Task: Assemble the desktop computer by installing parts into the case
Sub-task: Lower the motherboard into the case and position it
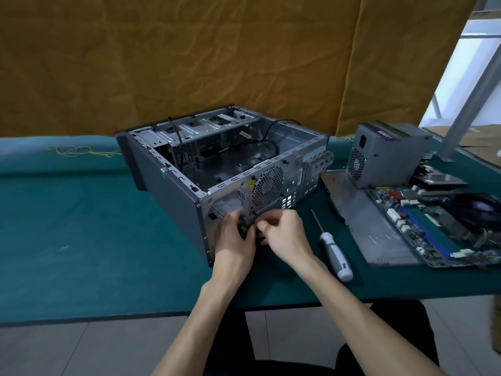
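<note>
An open grey computer case (168,175) lies on its side on the green table, its rear panel with the fan grille facing me. My left hand (234,240) grips a small dark part (244,227) against the lower corner of that rear panel. My right hand (284,230) is beside it, fingers curled, pinching at the same part; what lies between its fingertips is hidden. Black cables run inside the case. To the right sit a grey power supply (385,156), a motherboard (433,223) and a black cooler fan (477,210).
A white-handled screwdriver (334,251) lies just right of my right hand. A grey metal side panel (363,213) lies under the power supply and motherboard. A yellow cord (78,151) sits at the back left. An orange cloth hangs behind the table.
</note>
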A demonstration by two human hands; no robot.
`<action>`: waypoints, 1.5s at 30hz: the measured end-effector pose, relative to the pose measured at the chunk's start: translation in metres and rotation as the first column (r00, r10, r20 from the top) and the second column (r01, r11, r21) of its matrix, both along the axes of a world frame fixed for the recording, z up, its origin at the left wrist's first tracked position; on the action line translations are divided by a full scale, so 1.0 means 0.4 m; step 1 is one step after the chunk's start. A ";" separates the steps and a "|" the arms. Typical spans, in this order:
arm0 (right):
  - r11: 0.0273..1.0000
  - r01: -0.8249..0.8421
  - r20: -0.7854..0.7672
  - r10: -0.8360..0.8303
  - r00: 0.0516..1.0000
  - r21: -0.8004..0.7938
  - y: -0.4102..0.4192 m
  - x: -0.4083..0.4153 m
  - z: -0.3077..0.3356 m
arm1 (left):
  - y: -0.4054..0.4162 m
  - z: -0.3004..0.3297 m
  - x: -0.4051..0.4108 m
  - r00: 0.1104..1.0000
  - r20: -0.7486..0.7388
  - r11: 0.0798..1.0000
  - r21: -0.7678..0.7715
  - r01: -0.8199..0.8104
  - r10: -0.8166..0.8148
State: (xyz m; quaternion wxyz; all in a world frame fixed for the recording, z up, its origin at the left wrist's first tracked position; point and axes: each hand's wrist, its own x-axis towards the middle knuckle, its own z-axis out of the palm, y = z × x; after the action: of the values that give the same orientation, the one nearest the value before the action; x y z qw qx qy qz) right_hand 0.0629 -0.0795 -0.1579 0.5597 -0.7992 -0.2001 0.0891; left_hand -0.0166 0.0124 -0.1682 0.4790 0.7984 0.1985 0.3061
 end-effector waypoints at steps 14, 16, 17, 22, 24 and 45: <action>0.993 -0.102 0.279 0.115 0.953 -0.061 -0.016 0.015 -0.023 | 0.002 -0.004 -0.002 1.000 -0.029 1.000 0.019 0.001 0.000; 0.988 -0.111 0.415 0.145 0.898 -0.105 -0.022 0.023 -0.025 | 0.006 -0.006 0.002 1.000 -0.029 1.000 0.027 -0.010 0.011; 0.987 -0.115 0.434 0.152 0.888 -0.109 -0.023 0.026 -0.026 | 0.007 -0.006 0.002 1.000 -0.019 1.000 0.027 -0.011 0.012; 0.975 -0.177 0.035 0.174 0.984 0.133 -0.020 0.026 -0.032 | 0.005 0.002 0.004 1.000 0.008 0.999 -0.042 0.006 -0.006; 0.964 -0.165 -0.122 0.193 0.974 0.207 -0.012 0.026 -0.026 | 0.005 -0.003 0.008 1.000 0.001 0.999 -0.054 -0.005 0.005; 0.970 -0.064 -0.155 0.103 0.983 0.233 -0.009 0.017 -0.032 | 0.003 -0.002 0.003 1.000 -0.004 1.000 0.002 -0.004 0.004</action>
State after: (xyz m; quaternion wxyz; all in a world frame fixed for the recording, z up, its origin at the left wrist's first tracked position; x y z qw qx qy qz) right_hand 0.0695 -0.0832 -0.1708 0.6578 -0.7106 -0.1951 0.1554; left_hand -0.0153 0.0137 -0.1690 0.4771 0.7991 0.2006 0.3057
